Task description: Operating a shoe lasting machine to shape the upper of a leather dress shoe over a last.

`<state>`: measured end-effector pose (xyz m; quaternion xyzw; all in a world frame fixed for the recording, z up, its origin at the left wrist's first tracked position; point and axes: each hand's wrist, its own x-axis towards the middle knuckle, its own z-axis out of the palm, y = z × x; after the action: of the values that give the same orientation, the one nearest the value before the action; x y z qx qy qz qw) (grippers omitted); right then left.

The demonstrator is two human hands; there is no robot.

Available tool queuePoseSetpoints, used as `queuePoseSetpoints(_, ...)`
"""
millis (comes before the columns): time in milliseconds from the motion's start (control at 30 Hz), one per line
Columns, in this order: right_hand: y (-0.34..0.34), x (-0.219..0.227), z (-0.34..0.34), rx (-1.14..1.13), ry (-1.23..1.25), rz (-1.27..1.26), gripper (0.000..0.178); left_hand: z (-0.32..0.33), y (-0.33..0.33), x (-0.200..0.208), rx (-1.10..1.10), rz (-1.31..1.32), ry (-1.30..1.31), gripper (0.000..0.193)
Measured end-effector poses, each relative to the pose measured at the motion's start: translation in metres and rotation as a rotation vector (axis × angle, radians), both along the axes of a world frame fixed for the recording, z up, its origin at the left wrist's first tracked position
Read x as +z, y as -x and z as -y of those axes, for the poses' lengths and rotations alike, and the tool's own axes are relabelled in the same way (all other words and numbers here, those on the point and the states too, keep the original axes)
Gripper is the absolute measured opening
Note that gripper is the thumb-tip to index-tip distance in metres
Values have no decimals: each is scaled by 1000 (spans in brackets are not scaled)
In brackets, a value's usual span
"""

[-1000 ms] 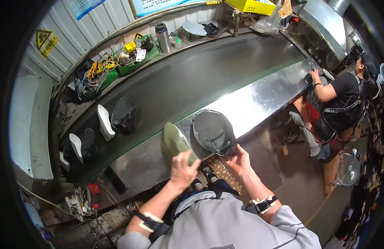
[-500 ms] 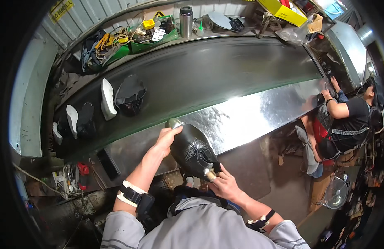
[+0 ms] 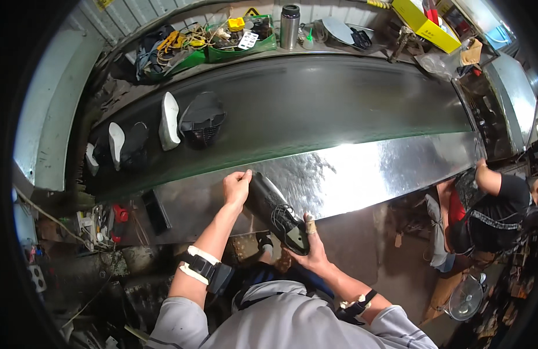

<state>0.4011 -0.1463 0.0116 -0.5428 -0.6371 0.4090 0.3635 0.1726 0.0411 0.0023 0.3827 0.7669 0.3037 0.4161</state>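
Note:
A black lace-up shoe (image 3: 271,201) on a greenish shoe last (image 3: 296,237) lies tilted between my hands, toe away from me, over the near edge of the metal table. My right hand (image 3: 313,253) grips the heel end from below, its thumb, in a tan wrap, along the side. At the toe, my left hand (image 3: 237,189) is closed, its fingertips pinched against the toe's edge. On the dark belt (image 3: 339,99) to the left stand pale sole-shaped pieces (image 3: 170,121) and black shoe uppers (image 3: 203,121).
A shiny metal ledge (image 3: 362,168) runs along the belt. Behind it are green bins (image 3: 243,43) of cords, a steel flask (image 3: 290,28) and a yellow box (image 3: 426,26). A dark phone-like slab (image 3: 157,210) lies at left. A co-worker (image 3: 490,203) sits at right beside a fan (image 3: 465,296).
The shoe has turned over, so its laced top now shows. My right hand has shifted beneath the heel, and my left stays by the toe. My view has shifted slightly.

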Motion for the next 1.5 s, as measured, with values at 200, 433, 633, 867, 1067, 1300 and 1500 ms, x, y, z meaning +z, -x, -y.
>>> queuePoseSetpoints(200, -9, -19, 6, 222, -299, 244, 100, 16, -40, 22, -182, -473, -5, 53)
queuePoseSetpoints(433, 4, -17, 8, 9, -10, -15, 84, 17, -9, 28, -80, -323, 117, 52)
queuePoseSetpoints(633, 23, 73, 1, 399, 252, -352, 110, 102, 57, 79, 157, -230, -40, 45)
queuePoseSetpoints(867, 133, 107, -23, 797, 1424, -568, 85, 235, 123, 151, 420, -223, -178, 43)
queuePoseSetpoints(1067, 251, 181, 97, 977, 727, -336, 64, 406, 202, 205, 829, -330, -333, 41)
queuePoseSetpoints(1300, 410, 204, 269, 1247, 642, -447, 36, 629, 309, 264, 1243, -433, -440, 48)
queuePoseSetpoints(1500, 514, 199, 372, 1155, 663, -251, 65, 760, 341, 241, 1485, 161, -909, 43)
